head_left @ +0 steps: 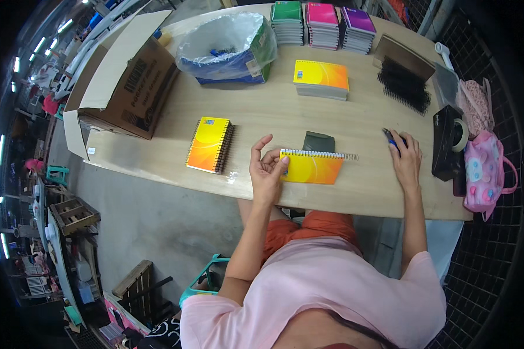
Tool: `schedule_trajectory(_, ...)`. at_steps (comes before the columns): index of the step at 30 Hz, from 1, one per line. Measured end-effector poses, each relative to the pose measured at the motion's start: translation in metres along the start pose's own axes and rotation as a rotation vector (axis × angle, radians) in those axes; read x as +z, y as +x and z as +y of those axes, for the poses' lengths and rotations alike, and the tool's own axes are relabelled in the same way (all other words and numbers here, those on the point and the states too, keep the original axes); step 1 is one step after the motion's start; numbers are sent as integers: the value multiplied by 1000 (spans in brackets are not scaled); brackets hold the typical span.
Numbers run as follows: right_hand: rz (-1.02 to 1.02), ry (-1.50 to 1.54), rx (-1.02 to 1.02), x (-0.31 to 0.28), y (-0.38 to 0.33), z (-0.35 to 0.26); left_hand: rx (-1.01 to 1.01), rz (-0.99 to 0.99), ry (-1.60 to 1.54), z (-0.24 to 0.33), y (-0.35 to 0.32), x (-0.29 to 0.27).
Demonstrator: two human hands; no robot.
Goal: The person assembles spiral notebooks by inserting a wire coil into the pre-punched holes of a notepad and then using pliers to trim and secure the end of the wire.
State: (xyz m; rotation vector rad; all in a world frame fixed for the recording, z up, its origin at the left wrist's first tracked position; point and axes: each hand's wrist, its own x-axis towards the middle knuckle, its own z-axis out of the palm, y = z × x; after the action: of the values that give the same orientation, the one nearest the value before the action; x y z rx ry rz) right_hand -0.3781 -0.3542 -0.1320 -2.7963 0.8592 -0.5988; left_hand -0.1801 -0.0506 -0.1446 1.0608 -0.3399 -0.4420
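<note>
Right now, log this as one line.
left hand: holding yellow notebook; right hand: holding blue-handled tool; wire coil: past notebook's right end

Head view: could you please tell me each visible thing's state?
Yellow notebook: closed, in left hand, wire protruding
Blue-handled tool: at right hand, jaws unclear
Cardboard box: flaps open
Lined container: open-topped
Left yellow notebooks: closed, stacked
Middle yellow stack: flat
Far-edge notebooks: stacked

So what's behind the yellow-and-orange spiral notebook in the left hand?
Beyond the notebook, a dark greenish, flat, squarish piece shows against the pale, smooth tabletop. Whether that piece continues underneath can't be seen, because the notebook covers that area.
</note>
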Motion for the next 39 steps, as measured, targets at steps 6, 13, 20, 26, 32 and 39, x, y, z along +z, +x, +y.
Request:
schedule_trajectory(6, 81, 424, -393, -26, 27, -72, -48, 19, 11, 7, -1, 1)
schedule_trajectory(13, 152, 165, -981, -51, 68, -164, -79, -5, 60, 14, -4, 4)
schedule_trajectory(20, 175, 82, -1193, -36, 80, -176, -95, -24, 105, 21, -7, 2)
schedule_trajectory(26, 211, 50, -1265, -33, 81, -175, -118, -31, 98, 21, -6, 2)
schedule_trajectory(32, 217, 61, -1253, -34, 79, -175, -149, -51, 95, 20, -7, 3)
schedule_trajectory(39, -47, 133, -1010, -31, 66, -167, -27, 35, 150, 25, -10, 10)
